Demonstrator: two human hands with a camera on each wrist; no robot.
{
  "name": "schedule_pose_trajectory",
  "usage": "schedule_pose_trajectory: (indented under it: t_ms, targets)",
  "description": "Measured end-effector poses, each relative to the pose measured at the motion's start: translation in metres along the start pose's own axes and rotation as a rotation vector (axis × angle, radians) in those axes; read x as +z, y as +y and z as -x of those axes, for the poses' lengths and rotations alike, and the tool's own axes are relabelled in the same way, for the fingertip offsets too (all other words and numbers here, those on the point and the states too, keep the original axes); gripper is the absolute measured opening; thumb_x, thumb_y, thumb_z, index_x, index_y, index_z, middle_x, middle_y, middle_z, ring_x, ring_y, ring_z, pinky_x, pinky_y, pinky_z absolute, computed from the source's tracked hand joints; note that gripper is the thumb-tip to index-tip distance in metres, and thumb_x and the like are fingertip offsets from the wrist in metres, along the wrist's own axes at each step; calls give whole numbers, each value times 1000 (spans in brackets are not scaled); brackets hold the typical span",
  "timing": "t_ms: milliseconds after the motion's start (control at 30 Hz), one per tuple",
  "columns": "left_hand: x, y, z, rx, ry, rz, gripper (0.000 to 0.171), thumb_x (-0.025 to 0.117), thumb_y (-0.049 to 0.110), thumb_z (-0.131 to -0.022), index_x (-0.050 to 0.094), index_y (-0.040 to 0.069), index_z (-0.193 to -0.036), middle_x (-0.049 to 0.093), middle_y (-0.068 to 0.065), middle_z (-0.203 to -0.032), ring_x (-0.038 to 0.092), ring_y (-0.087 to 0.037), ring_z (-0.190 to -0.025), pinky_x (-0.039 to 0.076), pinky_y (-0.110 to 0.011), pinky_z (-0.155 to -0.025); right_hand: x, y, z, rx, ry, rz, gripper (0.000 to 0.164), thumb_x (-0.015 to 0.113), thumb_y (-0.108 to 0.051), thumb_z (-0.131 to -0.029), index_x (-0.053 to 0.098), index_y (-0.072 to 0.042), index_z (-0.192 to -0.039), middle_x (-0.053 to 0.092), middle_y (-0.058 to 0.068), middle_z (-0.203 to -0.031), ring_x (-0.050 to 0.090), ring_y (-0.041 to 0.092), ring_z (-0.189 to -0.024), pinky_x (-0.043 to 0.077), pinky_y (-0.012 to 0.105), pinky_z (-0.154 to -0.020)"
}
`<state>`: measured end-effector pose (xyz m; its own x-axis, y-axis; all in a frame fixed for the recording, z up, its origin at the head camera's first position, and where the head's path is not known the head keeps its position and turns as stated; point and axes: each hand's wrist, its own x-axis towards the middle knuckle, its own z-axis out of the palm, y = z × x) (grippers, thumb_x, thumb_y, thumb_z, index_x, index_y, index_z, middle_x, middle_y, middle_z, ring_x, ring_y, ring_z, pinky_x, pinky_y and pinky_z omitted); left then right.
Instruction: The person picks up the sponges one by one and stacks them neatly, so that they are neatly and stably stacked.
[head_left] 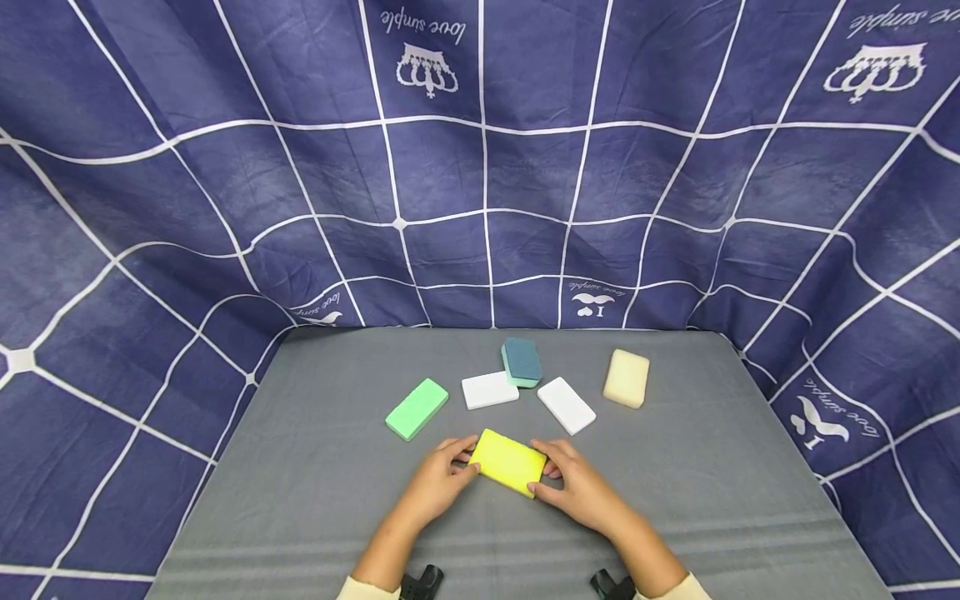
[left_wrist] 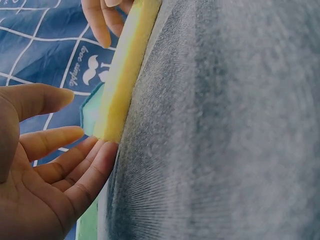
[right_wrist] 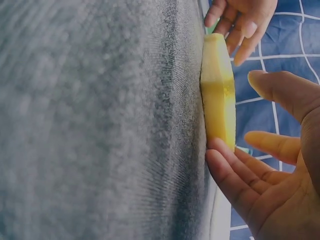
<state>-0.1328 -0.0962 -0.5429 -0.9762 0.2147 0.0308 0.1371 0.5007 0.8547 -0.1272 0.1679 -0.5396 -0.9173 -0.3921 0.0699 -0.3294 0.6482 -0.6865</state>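
Note:
A bright yellow rectangular sponge (head_left: 507, 462) lies on the grey cloth, set at a slant between both hands. My left hand (head_left: 441, 477) is at its left end; in the left wrist view, lower fingertips (left_wrist: 107, 150) touch that end while the thumb stays apart from it. At the opposite end is my right hand (head_left: 573, 487). The right wrist view shows its lower fingertips (right_wrist: 216, 147) against the sponge's edge, with the thumb and index finger held off. Neither hand curls round the sponge.
Beyond the hands lie a green block (head_left: 417, 409), a white block (head_left: 490, 390), a dark teal sponge (head_left: 522, 362) touching that white block, another white block (head_left: 566, 406) and a cream sponge (head_left: 626, 378). A blue curtain (head_left: 540, 175) with white lines encloses the grey table (head_left: 315, 450).

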Motion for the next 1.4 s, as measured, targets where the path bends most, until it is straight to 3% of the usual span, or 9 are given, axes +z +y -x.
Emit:
schedule_pose_trajectory:
  t_ms: [367, 633, 1033, 1400]
  targets:
    - [-2, 0, -1, -8, 44, 60, 46, 71, 9, -91, 61, -3, -134, 66, -13, -118, 66, -25, -102, 57, -24, -82, 3, -2, -9, 13, 23, -24, 68, 81, -18, -86, 51, -6, -146, 53, 8, -139, 60, 16, -108, 54, 31, -92]
    - [-3, -2, -3, -72, 77, 125, 51, 74, 6, -87, 60, -3, -135, 64, -14, -118, 66, -24, -102, 56, -22, -81, 5, -3, -19, 42, 45, -94, 70, 81, -16, -86, 50, -1, -146, 48, 13, -150, 60, 22, -124, 54, 35, -99]
    - [-5, -7, -9, -127, 85, 94, 61, 79, 7, -82, 58, 0, -138, 64, -14, -115, 68, -24, -100, 52, -21, -75, 8, 2, -31, 54, 61, -162, 67, 81, -16, -86, 52, 0, -145, 52, 11, -145, 60, 24, -122, 54, 36, -99]
    - [-8, -15, -14, -160, 49, 79, 69, 82, 11, -80, 54, 2, -143, 64, -10, -114, 66, -18, -95, 50, -22, -73, 7, 11, -38, 162, -16, -303, 69, 77, -16, -89, 46, -2, -149, 53, 13, -141, 58, 29, -126, 50, 40, -103]
